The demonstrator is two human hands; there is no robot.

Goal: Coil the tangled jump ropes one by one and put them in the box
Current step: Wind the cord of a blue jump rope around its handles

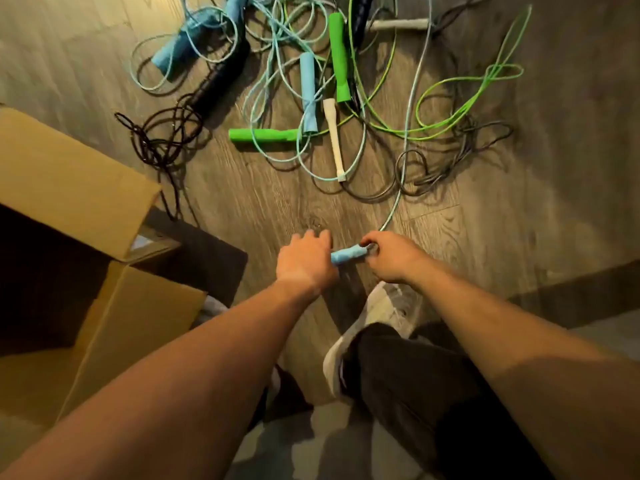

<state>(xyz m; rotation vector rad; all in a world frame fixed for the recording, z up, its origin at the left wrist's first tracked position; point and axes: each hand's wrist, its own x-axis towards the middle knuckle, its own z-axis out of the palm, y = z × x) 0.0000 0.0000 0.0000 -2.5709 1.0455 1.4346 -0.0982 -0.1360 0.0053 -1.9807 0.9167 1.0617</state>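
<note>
A tangle of jump ropes [311,81] lies on the wooden floor, with blue, green, black, white and grey handles among looping cords. My left hand [304,261] grips one end of a light blue handle [348,255]. My right hand [389,256] pinches the other end of that handle, where its pale blue cord [403,161] leaves and runs up into the pile. An open cardboard box [79,237] stands at the left, its inside dark.
A green handle [263,135] and a white handle [334,138] lie nearest my hands. A black rope [162,143] trails close to the box flap. My white shoe [377,323] and dark trouser leg are just below my hands.
</note>
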